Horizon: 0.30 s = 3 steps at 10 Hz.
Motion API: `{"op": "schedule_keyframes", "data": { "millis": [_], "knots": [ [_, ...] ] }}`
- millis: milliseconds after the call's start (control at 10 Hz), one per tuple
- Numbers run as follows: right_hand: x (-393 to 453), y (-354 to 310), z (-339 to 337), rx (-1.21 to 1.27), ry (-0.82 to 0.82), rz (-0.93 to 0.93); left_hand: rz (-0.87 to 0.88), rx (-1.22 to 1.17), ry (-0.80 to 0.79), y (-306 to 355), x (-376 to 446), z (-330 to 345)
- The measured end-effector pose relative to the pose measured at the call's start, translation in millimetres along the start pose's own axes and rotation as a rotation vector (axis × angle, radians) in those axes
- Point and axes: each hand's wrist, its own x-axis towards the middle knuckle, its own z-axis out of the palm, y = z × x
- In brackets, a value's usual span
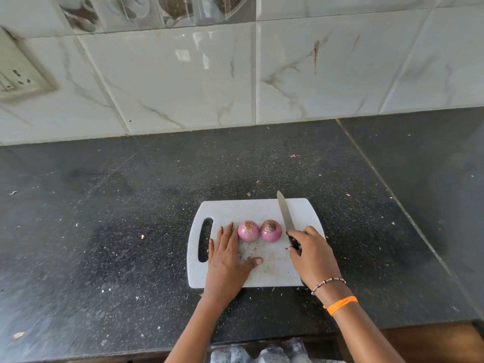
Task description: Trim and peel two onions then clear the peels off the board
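Two purple onions sit side by side on a white cutting board (262, 276), the left onion (248, 231) and the right onion (271, 231), both with dry brownish tops. My left hand (227, 255) lies flat on the board with straight fingers, just left of the left onion. My right hand (309, 254) grips the dark handle of a knife (285, 214). Its blade points away from me, just right of the right onion, and lies over the board.
The board rests on a dark speckled stone counter (104, 218) scattered with small crumbs and peel bits. A tiled wall (183, 82) rises behind, with a switch socket (18, 77) at the far left. The counter's front edge runs close below my arms.
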Motion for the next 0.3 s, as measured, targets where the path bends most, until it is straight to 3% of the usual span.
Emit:
{"op": "schedule_keyframes", "data": {
  "millis": [200,300],
  "knots": [
    [-0.7,1.2,1.8,0.009,-0.012,0.008,-0.008,-0.04,-0.012,-1.1,0.1,0.6],
    [4.4,0.4,-3.3,0.036,0.072,-0.002,-0.04,-0.088,-0.033,-5.5,3.7,-0.6]
  ]
}}
